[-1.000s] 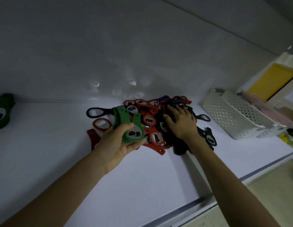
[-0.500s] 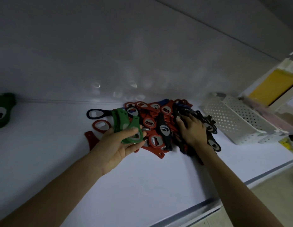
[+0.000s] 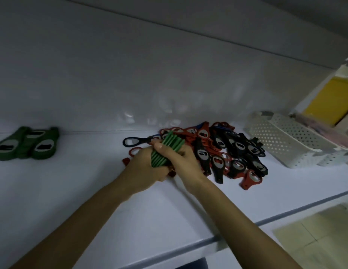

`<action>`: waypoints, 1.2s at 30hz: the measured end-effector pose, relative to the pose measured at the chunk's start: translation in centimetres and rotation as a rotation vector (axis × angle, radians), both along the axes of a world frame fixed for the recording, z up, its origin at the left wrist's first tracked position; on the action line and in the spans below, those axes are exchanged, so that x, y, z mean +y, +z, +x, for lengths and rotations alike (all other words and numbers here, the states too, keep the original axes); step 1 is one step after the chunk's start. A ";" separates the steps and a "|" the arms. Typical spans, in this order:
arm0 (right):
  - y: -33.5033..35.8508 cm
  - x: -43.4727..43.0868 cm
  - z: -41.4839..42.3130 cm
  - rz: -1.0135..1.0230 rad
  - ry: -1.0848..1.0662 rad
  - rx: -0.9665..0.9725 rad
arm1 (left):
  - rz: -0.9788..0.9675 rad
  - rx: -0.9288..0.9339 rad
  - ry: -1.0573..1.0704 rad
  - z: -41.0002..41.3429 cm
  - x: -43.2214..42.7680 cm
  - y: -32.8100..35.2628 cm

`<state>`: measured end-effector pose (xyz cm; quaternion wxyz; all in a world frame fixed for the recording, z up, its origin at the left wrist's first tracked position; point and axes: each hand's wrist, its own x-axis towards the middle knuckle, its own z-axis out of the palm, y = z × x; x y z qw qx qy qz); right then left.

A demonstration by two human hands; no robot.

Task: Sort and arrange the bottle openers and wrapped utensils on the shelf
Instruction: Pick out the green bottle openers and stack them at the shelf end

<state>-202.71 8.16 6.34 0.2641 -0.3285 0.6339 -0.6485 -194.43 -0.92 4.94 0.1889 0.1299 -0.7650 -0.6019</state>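
Right hand (image 3: 185, 162) now on green openers (image 3: 165, 150)

dim white shelf (image 3: 169, 220), glossy back wall (image 3: 130, 65)

- Left hand (image 3: 147, 167): bare, no glove, no ring to be seen; the fingers are slim.
- Right hand (image 3: 180, 162): bare as well, thumbnail short and plain, no ring showing.
- Left forearm (image 3: 87, 216): uncovered along all that shows, no sleeve, no watch or band at the wrist.
- Right forearm (image 3: 237, 220): likewise uncovered, wrist free of any strap or bracelet.
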 end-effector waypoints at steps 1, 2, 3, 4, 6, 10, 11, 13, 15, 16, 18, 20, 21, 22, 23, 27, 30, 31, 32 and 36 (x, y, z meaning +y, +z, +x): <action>0.0 -0.6 0.8 -0.038 0.003 -0.048 | -0.034 -0.014 0.006 0.9 -0.5 0.4; 0.0 -1.2 1.6 -0.080 0.001 -0.088 | -0.028 -0.012 -0.004 1.9 -1.0 0.6; 0.1 -2.0 2.4 -0.126 0.001 -0.124 | 0.039 0.013 -0.013 2.9 -1.3 0.7; 0.2 -2.8 3.1 -0.170 -0.003 -0.152 | 0.171 0.059 -0.005 4.0 -1.5 0.6; 0.7 -4.3 4.3 -0.234 -0.038 -0.183 | 0.553 0.177 0.133 5.5 -1.8 -0.1; 0.2 -7.1 8.4 -0.272 -0.012 -0.224 | 1.140 0.421 0.423 7.3 -2.7 -0.7; -0.3 -7.6 9.8 -0.247 0.001 -0.213 | 1.193 0.467 0.388 7.4 -2.6 -0.5; -1.0 -8.5 11.4 -0.230 -0.015 -0.127 | 1.314 0.539 0.361 7.3 -2.4 -0.3; -0.6 -9.2 11.5 -0.257 -0.025 -0.103 | 1.345 0.560 0.414 7.3 -2.9 -0.5; -0.1 -9.4 11.3 -0.262 -0.006 -0.108 | 1.332 0.565 0.444 7.4 -3.2 -0.4; 0.6 -10.1 10.8 -0.244 0.006 -0.099 | 1.325 0.585 0.465 7.2 -3.8 -0.3; 0.7 -11.0 10.9 -0.209 0.002 -0.119 | 1.351 0.599 0.447 6.8 -3.8 -0.2; 0.6 -11.3 10.9 -0.198 0.009 -0.148 | 1.347 0.592 0.462 6.5 -3.9 -0.3; 0.7 -11.5 10.9 -0.186 0.016 -0.184 | 1.327 0.582 0.495 6.4 -3.9 -0.3; 0.8 -11.6 10.6 -0.178 0.019 -0.208 | 1.281 0.585 0.530 6.4 -3.9 -0.3; 1.2 -12.5 8.9 -0.216 -0.055 -0.341 | 0.935 0.554 0.669 6.2 -3.1 -1.0; 0.9 -13.3 9.0 -0.221 -0.107 -0.490 | 0.961 0.516 0.664 6.0 -2.6 -0.9; 0.6 -13.4 9.3 -0.220 -0.100 -0.505 | 1.016 0.498 0.671 6.1 -2.9 -0.7; 0.1 -13.4 9.7 -0.220 -0.091 -0.510 | 1.050 0.471 0.684 6.1 -3.3 -0.7; -1.0 -13.1 10.3 -0.164 -0.073 -0.455 | 1.199 0.391 0.749 6.1 -4.6 -0.4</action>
